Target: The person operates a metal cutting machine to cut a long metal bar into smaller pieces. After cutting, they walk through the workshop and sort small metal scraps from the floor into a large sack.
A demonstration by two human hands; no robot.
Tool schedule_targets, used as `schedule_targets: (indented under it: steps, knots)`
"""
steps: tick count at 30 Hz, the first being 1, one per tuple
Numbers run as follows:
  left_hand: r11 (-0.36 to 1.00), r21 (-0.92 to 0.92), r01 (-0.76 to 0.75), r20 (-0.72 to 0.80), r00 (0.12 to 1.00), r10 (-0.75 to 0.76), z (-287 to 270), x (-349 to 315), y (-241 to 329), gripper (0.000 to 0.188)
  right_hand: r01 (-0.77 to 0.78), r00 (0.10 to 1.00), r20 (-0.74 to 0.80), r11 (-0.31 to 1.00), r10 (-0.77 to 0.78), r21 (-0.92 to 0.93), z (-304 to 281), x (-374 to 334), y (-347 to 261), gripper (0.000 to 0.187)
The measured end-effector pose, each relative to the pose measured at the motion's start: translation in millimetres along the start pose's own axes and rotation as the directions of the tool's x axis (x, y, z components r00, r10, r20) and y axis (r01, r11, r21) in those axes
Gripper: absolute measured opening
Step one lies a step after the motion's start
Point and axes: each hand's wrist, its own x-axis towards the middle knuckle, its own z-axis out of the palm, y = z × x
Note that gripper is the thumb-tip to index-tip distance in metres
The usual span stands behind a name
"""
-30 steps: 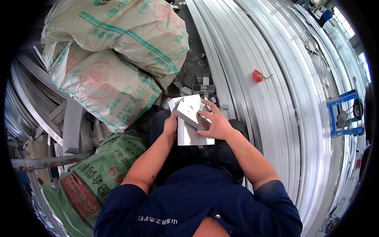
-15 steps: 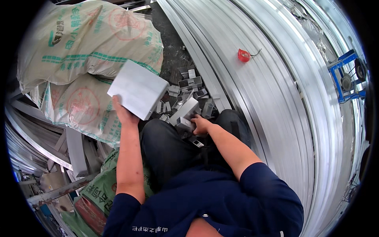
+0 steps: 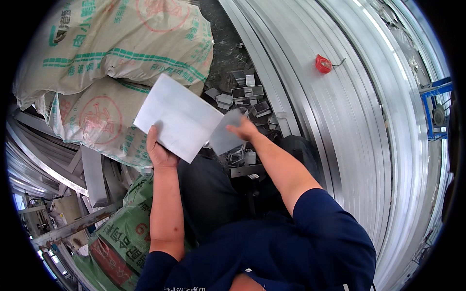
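My left hand (image 3: 160,149) grips the near edge of a broad silver metal piece (image 3: 177,116), with the thumb on its flat upper face. The underside and the other fingers are hidden. Against the right edge of that piece is a smaller grey flat metal piece (image 3: 226,137), slightly blurred. My right hand (image 3: 245,130) is closed on it. Whether the two pieces touch is hard to make out. Beyond and below my hands lies a heap of small silver metal offcuts (image 3: 246,92), partly covered by the pieces I hold.
Long silver metal profiles (image 3: 291,53) run along the right, with a red tape measure (image 3: 323,64) on top. Stuffed beige woven sacks (image 3: 131,43) rise at the left. A green sack (image 3: 121,237) lies by my left arm. A blue metal frame (image 3: 429,106) stands far right.
My right hand has come up from the offcut heap with a grey piece, to the silver one. My left hand has tilted the silver piece so its face shows flatter. The view has shifted slightly.
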Motion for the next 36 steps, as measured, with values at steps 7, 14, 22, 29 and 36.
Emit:
schedule_targets:
  steps: [7,14,22,29,36]
  knots:
    - [0.997,-0.072,0.007,-0.036,0.999,-0.009,-23.4,7.6,8.2,0.051,-0.15,0.934,-0.351,0.963,0.065,-0.223,-6.6,32.7,11.6,0.052]
    - [0.989,-0.109,0.102,-0.149,0.982,-0.118,-42.9,19.5,-11.7,0.048,0.079,0.997,0.066,0.599,-0.044,-0.797,-21.3,18.2,-6.2,0.11]
    - [0.99,-0.106,0.095,-0.241,0.963,-0.119,-58.3,21.6,-18.3,0.05,0.554,0.831,0.555,-0.042,-0.038,-0.831,5.7,55.4,-26.3,0.112]
    - [0.982,-0.044,0.185,-0.272,0.943,-0.19,-74.0,45.2,-21.1,0.049,0.568,0.808,0.581,-0.13,-0.1,-0.813,16.8,58.7,5.1,0.078]
    - [0.963,0.135,0.235,-0.277,0.942,-0.191,-140.2,65.9,-48.1,0.056,0.58,0.801,0.578,-0.041,-0.158,-0.814,4.8,49.5,34.5,0.042]
